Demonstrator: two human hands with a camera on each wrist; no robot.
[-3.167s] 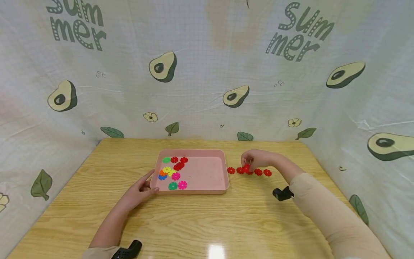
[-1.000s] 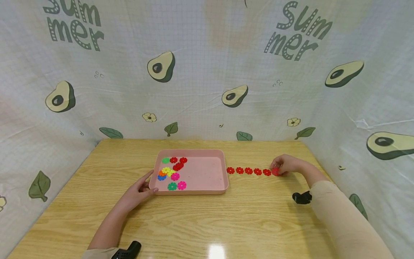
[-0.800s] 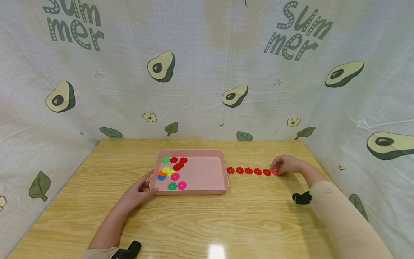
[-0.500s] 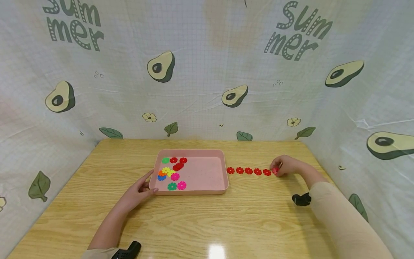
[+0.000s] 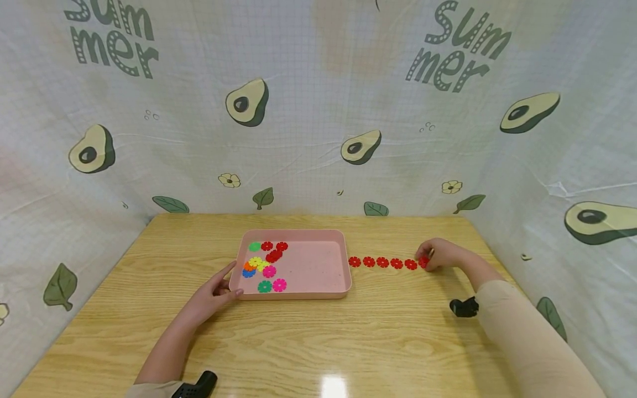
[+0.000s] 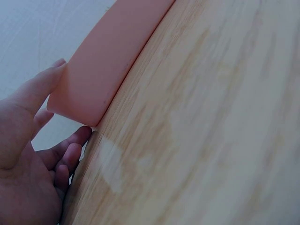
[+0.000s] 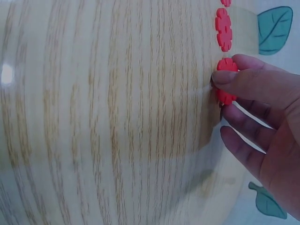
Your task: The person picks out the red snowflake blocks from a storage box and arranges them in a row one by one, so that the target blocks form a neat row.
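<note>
In the head view, my left hand [image 5: 211, 298] grips the near left corner of a pink tray [image 5: 318, 296]. Its thumb lies along the front wall, and in the left wrist view the other fingers bend round the corner of the tray [image 6: 108, 61]. My right hand [image 5: 443, 253] holds a red snowflake disc [image 5: 423, 262] at the right end of a row of red discs [image 5: 382, 262]. The right wrist view shows the thumb across that disc [image 7: 228, 96], with fingers behind and below it, close over the table.
Inside the tray's left half lie several snowflake discs: red [image 5: 274, 256], yellow [image 5: 255, 261], pink [image 5: 280, 285], green [image 5: 265, 286], orange and blue [image 5: 249, 273]. The wooden table [image 5: 308, 342] ends at a printed cloth backdrop [image 5: 298, 182] behind.
Over about three seconds my right hand has carried the red disc rightward from above the row to its right end. Since then it has barely shifted. The left hand stays at the tray.
</note>
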